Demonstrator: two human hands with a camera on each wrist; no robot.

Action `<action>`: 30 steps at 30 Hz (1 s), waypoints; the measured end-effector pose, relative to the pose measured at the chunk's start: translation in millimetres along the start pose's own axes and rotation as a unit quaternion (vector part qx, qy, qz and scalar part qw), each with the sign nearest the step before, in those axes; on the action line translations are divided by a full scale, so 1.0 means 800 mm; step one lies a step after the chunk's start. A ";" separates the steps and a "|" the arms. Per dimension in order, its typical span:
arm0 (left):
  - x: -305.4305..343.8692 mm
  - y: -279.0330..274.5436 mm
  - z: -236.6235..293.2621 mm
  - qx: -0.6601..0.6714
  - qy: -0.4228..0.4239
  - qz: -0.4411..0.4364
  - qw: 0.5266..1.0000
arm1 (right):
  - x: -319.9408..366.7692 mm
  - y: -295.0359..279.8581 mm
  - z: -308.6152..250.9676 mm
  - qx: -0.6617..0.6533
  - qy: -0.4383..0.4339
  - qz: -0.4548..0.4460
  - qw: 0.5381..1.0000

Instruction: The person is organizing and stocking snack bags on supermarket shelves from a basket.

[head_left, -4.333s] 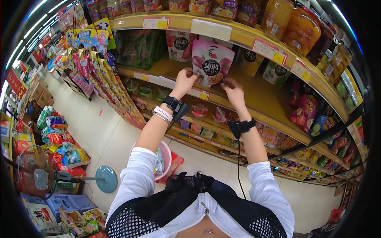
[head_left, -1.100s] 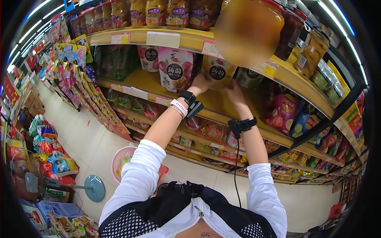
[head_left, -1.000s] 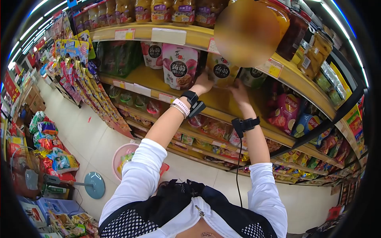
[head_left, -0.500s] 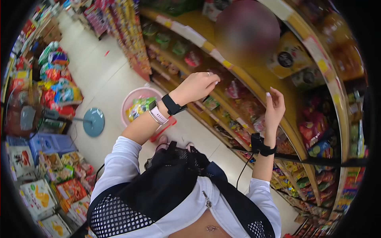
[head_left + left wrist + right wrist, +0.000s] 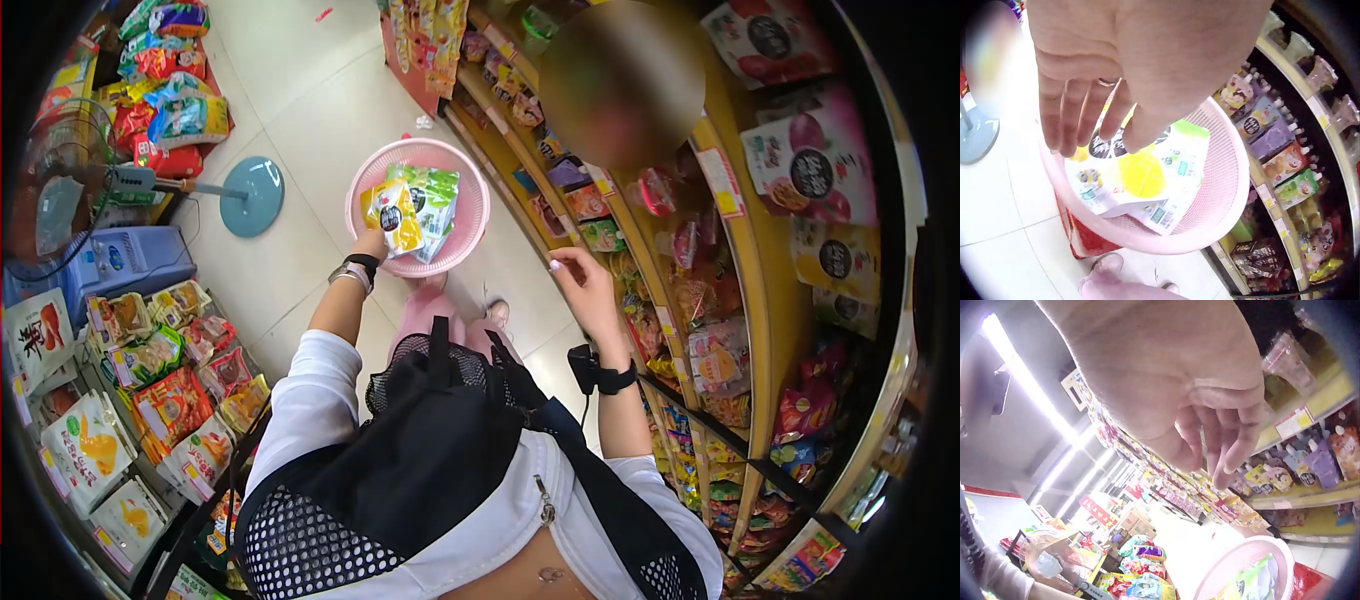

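Observation:
My left hand reaches down at the near left rim of a pink plastic basket on the floor. Beside its fingers lies a yellow-and-white jelly pouch with a round black label, on top of green-and-white pouches. In the left wrist view the fingers hang loosely and overlap the pouch's label, with thumb and fingers apart. My right hand, its fingers slightly bent, hangs in the air beside the shelves with nothing in it; the right wrist view shows its palm.
Stocked snack shelves run along the right, with purple jelly pouches on an upper level. A standing fan with a blue base, stacked snack bags and packaged food occupy the left. Tiled floor lies between.
The view has turned from the shelves down to the basket. My left hand has left the shelf pouches and lowered to the basket. My right hand has drawn back from the shelf.

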State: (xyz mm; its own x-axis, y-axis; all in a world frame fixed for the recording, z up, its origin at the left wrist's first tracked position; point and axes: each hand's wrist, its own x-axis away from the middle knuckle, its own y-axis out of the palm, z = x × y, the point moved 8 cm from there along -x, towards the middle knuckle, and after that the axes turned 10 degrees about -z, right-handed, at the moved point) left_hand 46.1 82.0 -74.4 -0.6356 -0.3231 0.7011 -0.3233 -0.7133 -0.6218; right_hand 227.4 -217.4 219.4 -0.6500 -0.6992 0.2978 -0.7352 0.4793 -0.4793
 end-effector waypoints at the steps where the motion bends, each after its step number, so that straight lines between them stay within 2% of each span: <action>1: -0.007 0.010 -0.017 0.024 0.010 0.019 1.000 | -0.006 0.011 0.003 0.009 0.006 -0.011 1.000; 3: -0.020 0.023 -0.032 0.050 0.018 0.030 0.998 | -0.015 0.027 0.016 0.019 0.021 -0.026 0.999; 5: -0.033 0.022 -0.038 0.059 -0.047 0.042 0.996 | -0.018 0.036 0.033 0.019 0.042 -0.026 0.999; 6: -0.042 0.026 -0.033 0.064 -0.045 0.035 0.996 | -0.017 0.037 0.042 0.017 0.055 -0.024 0.998; 8: -0.058 0.031 -0.035 0.112 -0.098 0.032 0.988 | -0.016 0.039 0.057 0.018 0.075 -0.023 0.997; 9: -0.073 0.048 -0.043 0.165 -0.131 -0.004 0.978 | -0.015 0.039 0.069 0.018 0.095 -0.018 0.995; 10: -0.086 0.059 -0.041 0.167 -0.129 -0.012 0.978 | -0.014 0.038 0.080 0.017 0.116 -0.014 0.993; 12: -0.100 0.081 -0.044 0.212 -0.191 -0.036 0.958 | -0.013 0.038 0.095 0.030 0.138 -0.014 0.990; 14: -0.107 0.091 -0.026 0.205 -0.195 -0.048 0.958 | -0.012 0.037 0.106 0.042 0.167 -0.010 0.985; 16: -0.105 0.087 -0.017 0.097 -0.254 -0.027 0.962 | -0.012 0.039 0.109 0.047 0.176 -0.011 0.983; 18: -0.107 0.090 -0.013 0.110 -0.250 -0.039 0.961 | -0.013 0.042 0.110 0.051 0.178 -0.014 0.983; 21: -0.106 0.075 -0.017 0.062 -0.246 -0.001 0.967 | -0.015 0.049 0.112 0.029 0.179 -0.020 0.983; 23: -0.113 0.071 -0.026 0.223 -0.161 0.008 0.961 | -0.019 0.052 0.105 0.051 0.162 -0.034 0.985; 26: -0.109 0.073 -0.042 0.290 -0.152 0.029 0.944 | -0.020 0.052 0.106 0.044 0.142 -0.037 0.988; 28: -0.075 0.024 -0.027 0.312 -0.127 0.137 0.931 | -0.021 0.048 0.100 0.044 0.129 -0.034 0.990; 30: -0.045 -0.013 -0.011 0.338 -0.096 0.163 0.922 | -0.022 0.042 0.091 0.042 0.112 -0.024 0.993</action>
State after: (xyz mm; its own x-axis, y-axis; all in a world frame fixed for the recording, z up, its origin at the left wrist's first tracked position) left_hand 66.4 106.3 -96.1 -0.4650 -0.6464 0.6049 0.4150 -0.7627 -0.4960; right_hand 228.2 -227.4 137.6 -0.6473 -0.5807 0.4937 -0.7543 0.3950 -0.5244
